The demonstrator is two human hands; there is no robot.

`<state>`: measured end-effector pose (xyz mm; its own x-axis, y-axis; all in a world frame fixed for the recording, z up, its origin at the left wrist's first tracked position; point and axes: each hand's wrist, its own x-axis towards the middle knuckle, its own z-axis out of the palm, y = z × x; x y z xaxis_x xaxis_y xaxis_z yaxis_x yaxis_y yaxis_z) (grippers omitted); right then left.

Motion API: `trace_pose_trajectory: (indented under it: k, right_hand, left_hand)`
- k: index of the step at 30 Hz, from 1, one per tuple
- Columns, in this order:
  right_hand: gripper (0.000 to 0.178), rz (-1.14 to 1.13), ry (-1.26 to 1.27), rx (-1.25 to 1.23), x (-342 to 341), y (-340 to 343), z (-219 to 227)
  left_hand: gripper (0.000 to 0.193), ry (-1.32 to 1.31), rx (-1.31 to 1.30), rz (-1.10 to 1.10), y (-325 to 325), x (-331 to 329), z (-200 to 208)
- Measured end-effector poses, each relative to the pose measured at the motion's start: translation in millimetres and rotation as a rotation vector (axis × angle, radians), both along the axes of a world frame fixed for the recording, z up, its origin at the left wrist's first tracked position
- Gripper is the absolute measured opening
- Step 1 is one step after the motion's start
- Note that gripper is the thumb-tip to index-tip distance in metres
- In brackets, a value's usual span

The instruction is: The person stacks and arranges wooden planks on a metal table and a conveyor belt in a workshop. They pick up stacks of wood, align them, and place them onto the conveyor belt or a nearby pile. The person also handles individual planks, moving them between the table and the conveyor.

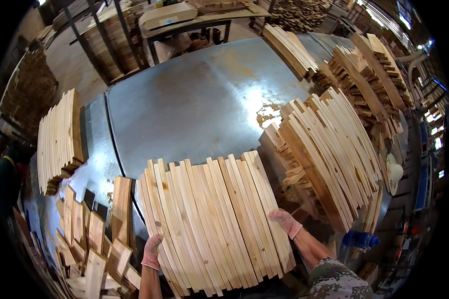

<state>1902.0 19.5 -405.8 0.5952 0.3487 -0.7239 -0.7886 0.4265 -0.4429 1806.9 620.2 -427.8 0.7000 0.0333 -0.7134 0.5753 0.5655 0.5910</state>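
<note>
Right in front of me lies a row of pale wooden strips (209, 224), side by side with uneven ends. Their near ends reach past the metal table's edge toward my body. My left hand (152, 251), in a pinkish knit glove, presses against the row's left side, fingers curled at the outer strip. On the opposite side my right hand (286, 223), gloved alike, grips the outermost strip, its fingers partly hidden. The row is squeezed between both hands.
A tall stack of strips (329, 154) stands close on the right, with a blue bottle (360, 239) near it. Loose short boards (95, 239) are heaped at left, below another strip stack (60, 139). The metal table (184, 109) stretches ahead; more lumber (290, 50) sits at far right.
</note>
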Motion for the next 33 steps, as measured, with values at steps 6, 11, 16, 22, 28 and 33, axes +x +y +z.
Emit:
trace_pose_trajectory:
  k: [6,11,16,22,28,33]
  right_hand:
    - [0.02,0.133,-0.2,0.1,22.6,20.9,63.1]
    - [0.037,0.381,-0.221,0.033,49.9,41.6,93.2]
    - [0.039,0.582,-0.28,0.134,52.2,101.0,183.0]
    - [0.059,0.885,-0.364,0.398,-76.2,210.5,285.1]
    - [0.053,1.217,-0.396,0.444,-106.2,276.0,257.1]
    - [0.039,1.472,-0.357,0.487,-279.0,311.0,305.9]
  left_hand:
    - [0.026,-0.086,0.042,0.142,-24.2,-77.3,58.6]
    - [0.043,-0.288,0.13,0.251,-59.1,-160.7,119.3]
    - [0.079,-0.436,0.167,0.547,-120.1,-227.3,275.1]
    - [0.072,-0.511,0.559,0.898,-165.7,-405.4,284.4]
    - [0.082,-0.532,0.472,1.199,-262.1,-583.8,325.2]
    - [0.032,-0.396,0.604,1.497,-344.8,-747.6,326.3]
